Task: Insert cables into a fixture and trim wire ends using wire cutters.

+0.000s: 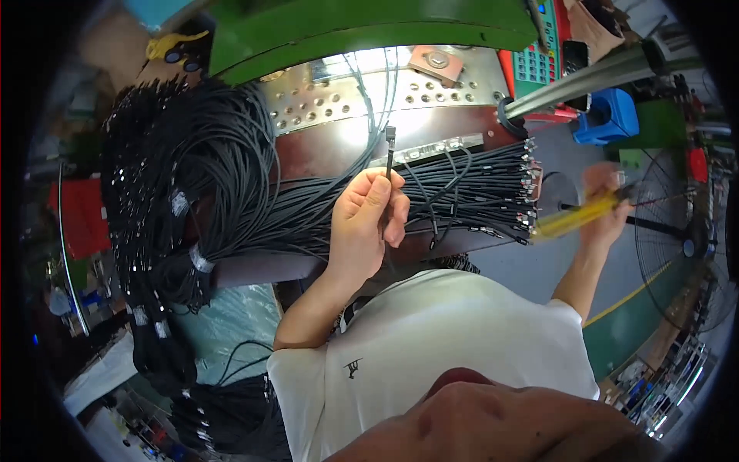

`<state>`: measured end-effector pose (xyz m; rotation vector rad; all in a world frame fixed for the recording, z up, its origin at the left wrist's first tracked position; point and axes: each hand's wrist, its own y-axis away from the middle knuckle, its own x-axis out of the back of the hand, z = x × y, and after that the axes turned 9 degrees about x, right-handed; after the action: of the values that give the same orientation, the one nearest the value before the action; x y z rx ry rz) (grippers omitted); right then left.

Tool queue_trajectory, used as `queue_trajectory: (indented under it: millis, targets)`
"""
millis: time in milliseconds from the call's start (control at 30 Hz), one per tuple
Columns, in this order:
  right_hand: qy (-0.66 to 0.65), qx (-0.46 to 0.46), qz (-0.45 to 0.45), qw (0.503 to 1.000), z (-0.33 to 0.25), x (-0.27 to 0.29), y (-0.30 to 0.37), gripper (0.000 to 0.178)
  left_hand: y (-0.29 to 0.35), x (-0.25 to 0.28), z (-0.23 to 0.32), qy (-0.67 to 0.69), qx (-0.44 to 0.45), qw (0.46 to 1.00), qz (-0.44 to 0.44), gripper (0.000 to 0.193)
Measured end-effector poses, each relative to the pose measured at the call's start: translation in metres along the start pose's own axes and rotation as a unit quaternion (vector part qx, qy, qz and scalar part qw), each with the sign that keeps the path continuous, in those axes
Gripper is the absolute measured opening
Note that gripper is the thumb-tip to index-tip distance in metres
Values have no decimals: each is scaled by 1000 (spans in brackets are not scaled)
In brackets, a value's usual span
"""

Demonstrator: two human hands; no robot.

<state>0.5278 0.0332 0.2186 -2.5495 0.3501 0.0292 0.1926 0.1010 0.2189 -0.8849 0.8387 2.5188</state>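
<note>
My left hand (pixel 368 219) pinches a single black cable (pixel 389 165) and holds it upright, its small metal connector (pixel 390 136) pointing up in front of the shiny plate. Off to the right, my right hand (pixel 606 206) is closed on a yellow-handled tool (pixel 571 219) held out over the floor, past the bench edge. Between the two hands a bundle of black cables (pixel 462 192) lies across the dark red bench top (pixel 331 150), with its metal connector ends (pixel 528 192) facing right.
A large mass of looped black cables (pixel 177 185) hangs at the left. Behind the bench stand a perforated metal plate (pixel 362 96) and a green machine body (pixel 369 27). A metal bar (pixel 593 75), a blue stool (pixel 610 117) and a floor fan (pixel 681 223) are to the right.
</note>
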Motion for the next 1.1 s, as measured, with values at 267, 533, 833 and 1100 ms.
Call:
queue_trajectory:
  millis: [267,533,833,1100]
  targets:
    - [-149,-76,-482,860,-22,-120,51,66,0,1,-8,-67,-23,997,-12,35]
    - [355,156,-335,859,-13,-151,-10,65,27,4,-7,-123,-69,990,-14,42]
    - [433,184,-344,812,-4,-161,-9,65,34,19,-14,-83,-106,990,-42,39]
    - [429,198,-348,810,-6,-162,-13,62,31,27,-11,-180,-194,963,-42,35]
